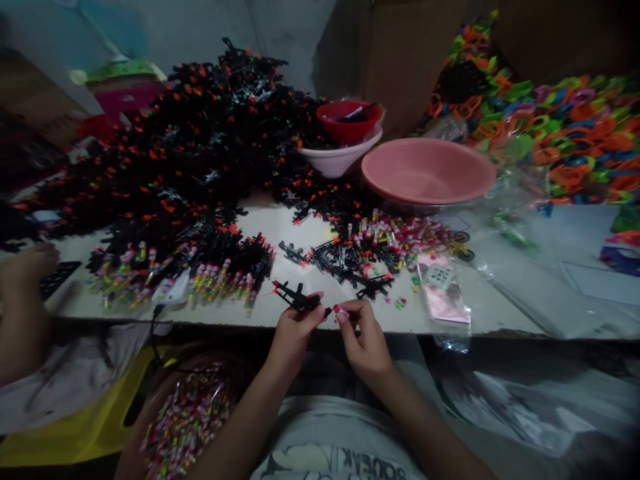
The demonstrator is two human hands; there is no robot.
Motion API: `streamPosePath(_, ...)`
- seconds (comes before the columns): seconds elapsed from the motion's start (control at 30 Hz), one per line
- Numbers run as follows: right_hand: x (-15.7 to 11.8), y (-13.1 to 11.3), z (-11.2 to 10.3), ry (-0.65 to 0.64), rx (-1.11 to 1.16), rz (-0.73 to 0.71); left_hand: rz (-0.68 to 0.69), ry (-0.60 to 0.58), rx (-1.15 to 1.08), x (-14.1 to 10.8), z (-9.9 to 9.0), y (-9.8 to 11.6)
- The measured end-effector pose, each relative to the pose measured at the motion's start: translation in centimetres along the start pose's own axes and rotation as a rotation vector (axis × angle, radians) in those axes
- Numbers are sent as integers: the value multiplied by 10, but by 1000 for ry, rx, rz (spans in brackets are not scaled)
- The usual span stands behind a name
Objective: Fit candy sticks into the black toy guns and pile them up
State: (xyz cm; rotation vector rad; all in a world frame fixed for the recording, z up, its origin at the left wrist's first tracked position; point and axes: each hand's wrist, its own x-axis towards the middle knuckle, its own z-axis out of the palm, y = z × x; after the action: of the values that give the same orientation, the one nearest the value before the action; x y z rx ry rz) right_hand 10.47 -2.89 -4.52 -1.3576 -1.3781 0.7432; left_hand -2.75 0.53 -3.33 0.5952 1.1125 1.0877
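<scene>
My left hand (295, 333) is closed round a black toy gun (299, 298) with an orange tip, held over the table's front edge. Just to its right, my right hand (364, 337) pinches a small candy tube (341, 311) with a pinkish-red end, close to the back end of the toy gun. Beyond my hands lie several loose toy guns (340, 259) and a heap of colourful candy tubes (400, 233). Left of my hands, toy guns with candy tubes fitted (220, 283) are laid in rows.
A great pile of black toy guns (210, 133) covers the back left. Behind stand a pink basin (430, 170) and a red bowl (347, 127); colourful plastic pieces (575, 147) heap up at right. A tub of candy tubes (187, 420) sits below. Another person's hand (33, 263) is far left.
</scene>
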Motion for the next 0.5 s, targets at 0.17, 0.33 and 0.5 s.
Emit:
streamPosePath(0.17,1,1,0,-68,-45,-61,20,26,24,-2,3,-1)
streamPosePath(0.33,-4,5,2,-32,-223,-226,23,78,-42,-12,14,-3)
streamPosePath(0.5,-2,3,-3,57,-437,-452,-15,160,-146,-17,23,-7)
